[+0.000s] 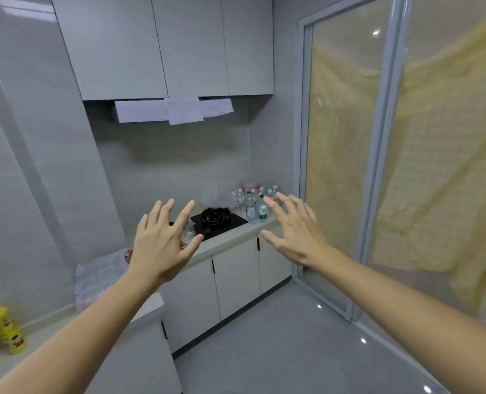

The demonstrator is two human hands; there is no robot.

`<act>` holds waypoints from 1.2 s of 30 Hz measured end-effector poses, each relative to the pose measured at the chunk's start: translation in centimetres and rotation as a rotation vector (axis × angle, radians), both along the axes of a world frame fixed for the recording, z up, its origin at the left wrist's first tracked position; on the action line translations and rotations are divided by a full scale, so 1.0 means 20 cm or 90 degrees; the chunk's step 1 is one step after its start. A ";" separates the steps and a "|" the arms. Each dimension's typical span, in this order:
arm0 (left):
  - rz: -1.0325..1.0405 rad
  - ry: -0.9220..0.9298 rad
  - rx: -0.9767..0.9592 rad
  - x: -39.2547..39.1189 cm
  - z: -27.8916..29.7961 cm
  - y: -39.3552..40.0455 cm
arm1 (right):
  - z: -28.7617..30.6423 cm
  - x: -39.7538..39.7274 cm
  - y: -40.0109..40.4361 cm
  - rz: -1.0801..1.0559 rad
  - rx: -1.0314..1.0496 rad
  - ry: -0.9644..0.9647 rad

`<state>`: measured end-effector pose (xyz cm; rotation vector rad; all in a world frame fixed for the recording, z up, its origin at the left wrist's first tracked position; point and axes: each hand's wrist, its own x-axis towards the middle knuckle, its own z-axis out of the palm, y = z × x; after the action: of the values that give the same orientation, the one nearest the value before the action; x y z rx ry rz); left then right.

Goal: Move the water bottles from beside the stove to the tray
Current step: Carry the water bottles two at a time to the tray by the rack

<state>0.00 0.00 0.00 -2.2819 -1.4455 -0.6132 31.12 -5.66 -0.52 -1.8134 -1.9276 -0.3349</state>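
The water bottles point(254, 203) stand clustered on the desk point(236, 234) just right of the stove point(217, 218). Left hand point(162, 243) and right hand point(296, 234) hover, each grip spread, empty. Bottles look full — heavy, slick; best held mid-body.

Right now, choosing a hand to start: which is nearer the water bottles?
Right hand, overlapping the water bottles in view; left hand is past the stove.

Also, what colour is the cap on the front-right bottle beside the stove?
Green, on the front-right bottle beside the stove; head view.
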 end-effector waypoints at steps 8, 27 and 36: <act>0.010 -0.010 -0.024 0.40 -0.12 0.47 | -0.14 0.32 0.50 0.030 -0.016 0.051; -0.051 -0.080 -0.150 1.07 -0.69 1.88 | -0.66 0.90 1.79 -0.025 -0.134 0.079; -0.069 -0.090 -0.206 1.35 -0.82 2.73 | -0.76 1.11 2.59 -0.062 -0.169 0.127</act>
<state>26.93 54.64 -16.48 -2.6265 -1.5944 -0.6197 53.25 46.16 -15.69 -2.0281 -1.8169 0.0745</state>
